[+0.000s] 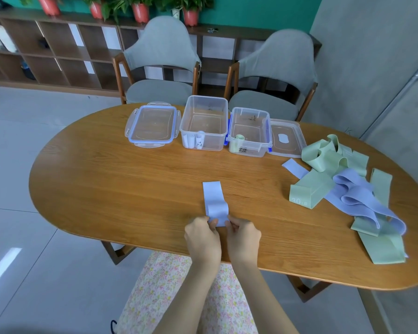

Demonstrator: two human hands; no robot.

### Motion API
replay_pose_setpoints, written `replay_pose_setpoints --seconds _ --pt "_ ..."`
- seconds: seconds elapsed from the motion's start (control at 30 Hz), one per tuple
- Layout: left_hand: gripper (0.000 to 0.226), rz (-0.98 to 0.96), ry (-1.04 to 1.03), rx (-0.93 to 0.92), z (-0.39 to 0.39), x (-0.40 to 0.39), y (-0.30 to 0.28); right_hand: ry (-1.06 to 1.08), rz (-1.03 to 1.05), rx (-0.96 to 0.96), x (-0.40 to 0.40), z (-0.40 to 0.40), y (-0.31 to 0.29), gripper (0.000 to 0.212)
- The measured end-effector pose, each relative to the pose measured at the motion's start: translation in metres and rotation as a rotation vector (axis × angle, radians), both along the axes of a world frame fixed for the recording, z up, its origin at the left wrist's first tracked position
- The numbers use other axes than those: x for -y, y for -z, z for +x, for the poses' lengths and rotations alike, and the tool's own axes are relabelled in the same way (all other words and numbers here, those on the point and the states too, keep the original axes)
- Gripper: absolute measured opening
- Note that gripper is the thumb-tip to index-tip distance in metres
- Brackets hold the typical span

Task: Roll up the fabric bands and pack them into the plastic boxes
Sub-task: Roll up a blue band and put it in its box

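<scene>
Near table edge: left hand (202,235) and right hand (243,235) pinch the near end of a flat lavender fabric band (214,201).
Right side: loose heap of green and lavender bands (348,186).
Far edge: two clear plastic boxes (204,124), each holding rolls.

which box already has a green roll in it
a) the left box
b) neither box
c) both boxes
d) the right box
d: the right box holds a green roll, while the left box holds only pale lilac rolls.
</scene>
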State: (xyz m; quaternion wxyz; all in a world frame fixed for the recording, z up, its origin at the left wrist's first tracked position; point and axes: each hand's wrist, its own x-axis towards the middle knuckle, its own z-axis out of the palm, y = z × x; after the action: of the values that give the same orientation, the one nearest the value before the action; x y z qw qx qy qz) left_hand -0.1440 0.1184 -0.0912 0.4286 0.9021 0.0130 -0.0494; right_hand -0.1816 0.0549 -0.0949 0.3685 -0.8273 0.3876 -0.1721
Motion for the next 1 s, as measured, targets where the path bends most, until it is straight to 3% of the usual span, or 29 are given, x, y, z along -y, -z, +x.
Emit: replay_pose_setpoints --seconds 0.23,0.37,0.47,0.53,0.73,1.0 --pt "0.021 -0.092 -0.056 -0.037 0.002 -0.001 -0.006 0.059 0.113 0.075 0.003 0.001 -0.011 0.016" --pt "0.014 -0.139 -0.042 -0.044 0.0 -0.003 -0.006 0.075 0.09 0.017 0.003 -0.003 -0.003 0.025" --pt "0.018 -0.154 -0.027 -0.027 0.0 -0.004 -0.008 0.087 0.132 0.039 0.004 -0.005 -0.004 0.009" --pt "0.023 -0.149 -0.024 -0.02 0.001 -0.003 -0.007 0.09 0.131 0.061 0.002 -0.006 -0.005 0.009" --pt "0.017 -0.139 -0.005 0.007 0.005 -0.003 -0.002 0.097 0.081 0.008 0.0 -0.002 -0.001 0.041" --pt "0.01 -0.2 0.043 0.04 -0.003 -0.01 -0.002 0.156 0.132 0.084 -0.013 -0.013 -0.004 0.011"
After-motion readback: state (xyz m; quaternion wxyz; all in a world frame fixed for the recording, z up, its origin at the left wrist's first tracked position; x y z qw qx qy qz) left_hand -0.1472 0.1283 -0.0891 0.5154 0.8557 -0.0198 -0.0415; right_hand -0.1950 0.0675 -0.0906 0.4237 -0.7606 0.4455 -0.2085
